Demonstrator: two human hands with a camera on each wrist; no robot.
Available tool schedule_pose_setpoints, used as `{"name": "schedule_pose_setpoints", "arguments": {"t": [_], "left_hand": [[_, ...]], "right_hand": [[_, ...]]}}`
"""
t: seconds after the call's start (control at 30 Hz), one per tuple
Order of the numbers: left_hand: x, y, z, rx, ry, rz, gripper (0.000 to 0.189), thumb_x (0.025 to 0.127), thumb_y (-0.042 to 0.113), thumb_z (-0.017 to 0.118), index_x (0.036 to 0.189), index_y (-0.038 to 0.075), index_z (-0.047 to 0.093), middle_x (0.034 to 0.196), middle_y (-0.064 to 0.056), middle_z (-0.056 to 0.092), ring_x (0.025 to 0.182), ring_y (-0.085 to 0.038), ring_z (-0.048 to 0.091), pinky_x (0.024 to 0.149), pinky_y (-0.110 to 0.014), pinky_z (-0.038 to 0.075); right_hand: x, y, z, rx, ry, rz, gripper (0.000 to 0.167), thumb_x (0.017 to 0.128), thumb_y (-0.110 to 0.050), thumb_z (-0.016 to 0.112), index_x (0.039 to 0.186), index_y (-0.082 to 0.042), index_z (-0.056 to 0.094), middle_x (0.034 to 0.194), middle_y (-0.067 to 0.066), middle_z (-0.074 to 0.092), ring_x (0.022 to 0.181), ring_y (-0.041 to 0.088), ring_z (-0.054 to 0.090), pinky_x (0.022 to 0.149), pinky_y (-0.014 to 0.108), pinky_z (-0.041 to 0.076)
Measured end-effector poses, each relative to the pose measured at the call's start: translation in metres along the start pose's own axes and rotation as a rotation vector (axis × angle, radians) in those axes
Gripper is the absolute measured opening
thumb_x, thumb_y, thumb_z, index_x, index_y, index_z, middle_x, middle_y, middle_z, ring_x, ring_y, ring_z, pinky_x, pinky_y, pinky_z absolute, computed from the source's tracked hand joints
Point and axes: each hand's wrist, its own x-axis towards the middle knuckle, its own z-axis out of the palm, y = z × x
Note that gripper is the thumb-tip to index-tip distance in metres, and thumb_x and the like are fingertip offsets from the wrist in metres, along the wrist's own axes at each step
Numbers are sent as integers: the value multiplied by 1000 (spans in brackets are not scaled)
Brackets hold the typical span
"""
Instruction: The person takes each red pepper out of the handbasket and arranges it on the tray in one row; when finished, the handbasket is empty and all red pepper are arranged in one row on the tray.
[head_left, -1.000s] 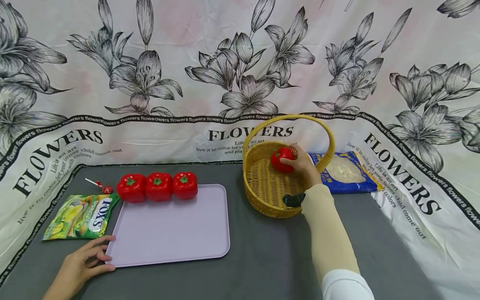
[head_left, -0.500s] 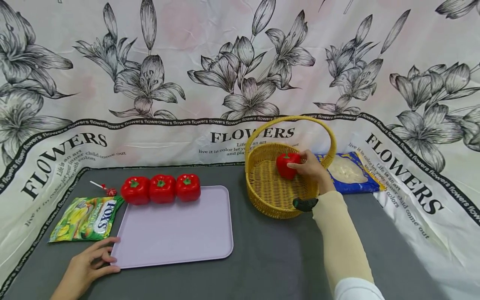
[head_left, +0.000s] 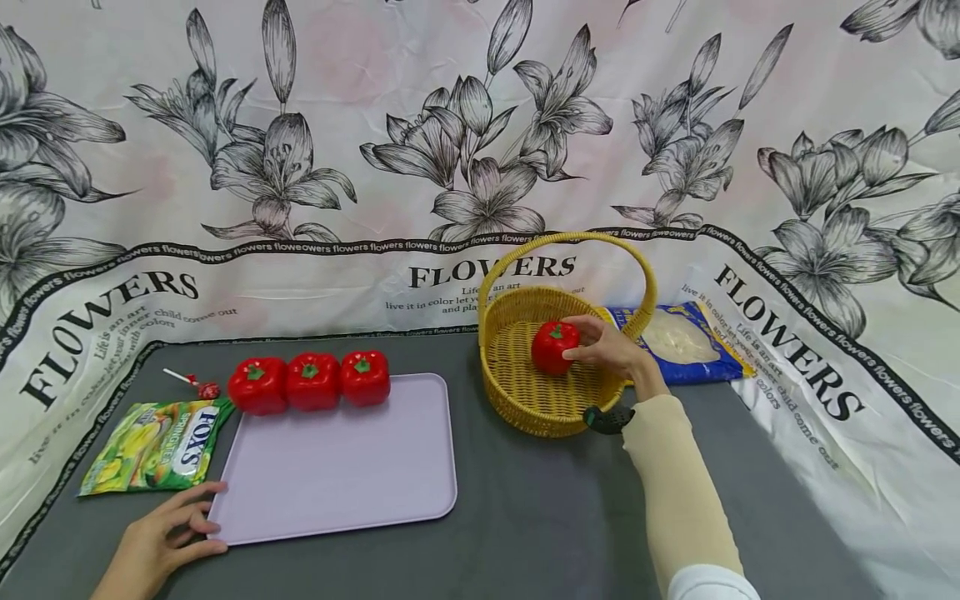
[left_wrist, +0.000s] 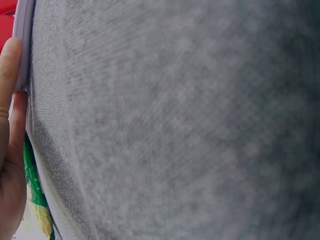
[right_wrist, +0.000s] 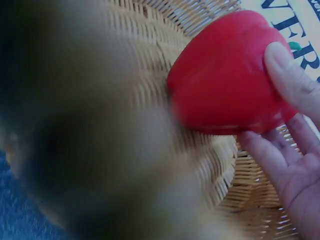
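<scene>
In the head view, a red bell pepper (head_left: pixel 555 348) with a green stem sits inside the yellow wicker basket (head_left: pixel 517 408). My right hand (head_left: pixel 611 346) grips it from the right, thumb and fingers on its side. The right wrist view shows the thumb against the pepper (right_wrist: pixel 230 75) and fingers beneath; whether the pepper touches the basket's bottom, I cannot tell. At the near left corner of the lilac tray (head_left: pixel 345 467), my left hand (head_left: pixel 168 537) holds the edge between thumb and fingers. Several red bell peppers (head_left: pixel 312 382) stand in a row along the tray's far edge.
Left of the tray lies a green and yellow Fox's candy bag (head_left: pixel 153 446), with a lollipop (head_left: pixel 204 388) behind it. A blue packet (head_left: pixel 682 342) lies right of the basket, whose tall handle (head_left: pixel 570 237) arches overhead. A flowered cloth (head_left: pixel 480 167) hangs behind the table.
My right hand has brought the bell pepper lower and nearer inside the basket, and its stem now points up. The left hand stays at the tray's corner. The head view has shifted slightly.
</scene>
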Motion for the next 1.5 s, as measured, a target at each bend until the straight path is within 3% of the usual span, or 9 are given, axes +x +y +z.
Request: {"name": "schedule_pose_setpoints", "arguments": {"t": [0.2, 0.4, 0.5, 0.73, 0.97, 1.2, 1.27, 1.43, 1.5], "left_hand": [[1, 1, 1, 0, -2, 1, 32, 60, 10, 88, 69, 15, 58, 118, -15, 60, 76, 3, 61, 66, -25, 57], [-1, -1, 1, -38, 27, 47, 34, 59, 8, 88, 70, 15, 57, 114, 26, 52, 75, 3, 62, 63, -18, 56], [-2, -2, 2, -54, 35, 82, 35, 58, 6, 88, 70, 16, 57, 112, 36, 45, 75, 4, 62, 62, -14, 54], [-3, -3, 3, -29, 43, 76, 35, 58, 6, 88, 70, 18, 57, 112, 27, 51, 75, 4, 62, 62, -13, 53], [-3, -3, 2, -53, 37, 67, 35, 59, 6, 88, 71, 15, 56, 112, 30, 49, 75, 3, 62, 62, -14, 53], [0, 0, 2, -28, 17, 24, 33, 59, 6, 88, 70, 14, 57, 117, -5, 60, 76, 2, 62, 65, -21, 57], [-1, 0, 2, -30, 20, 32, 34, 59, 6, 88, 70, 14, 57, 117, -1, 60, 75, 2, 62, 64, -20, 56], [-2, -3, 2, -54, 39, 78, 35, 59, 5, 87, 71, 15, 56, 114, 27, 50, 75, 3, 62, 63, -15, 54], [-3, -3, 2, -53, 38, 77, 35, 59, 5, 87, 71, 16, 56, 114, 28, 49, 75, 3, 62, 63, -15, 54]], "right_hand": [[-5, -3, -2, -33, -32, 6, 67, 90, -1, 66, 148, -3, 32, 147, 25, 36, 135, 39, 34, 98, 38, 47], [-7, -5, -5, 12, -58, 39, 67, 91, 0, 63, 149, -6, 30, 148, 24, 34, 134, 39, 35, 98, 39, 47], [-8, -4, -6, 42, -80, 31, 68, 92, 2, 61, 150, -6, 27, 149, 25, 32, 134, 39, 34, 97, 37, 47], [-10, -5, 1, 47, -112, -3, 69, 90, 1, 64, 149, -2, 28, 147, 26, 34, 135, 38, 33, 95, 33, 49], [-17, -4, 6, 6, -130, -37, 69, 88, -1, 67, 147, -2, 32, 143, 25, 40, 132, 36, 39, 93, 33, 50], [-26, -4, 11, 12, -195, -111, 69, 89, -3, 66, 148, -2, 30, 145, 25, 39, 131, 28, 43, 95, 33, 49], [-28, -6, 13, 0, -208, -128, 69, 89, -4, 67, 148, -3, 32, 145, 24, 39, 132, 29, 42, 95, 34, 49], [-31, -11, 17, -5, -234, -152, 68, 88, -2, 68, 147, -2, 34, 146, 22, 39, 130, 25, 46, 94, 36, 50], [-32, -15, 19, 20, -245, -152, 68, 87, 0, 67, 147, -1, 33, 146, 22, 39, 127, 22, 48, 94, 37, 50]]}}
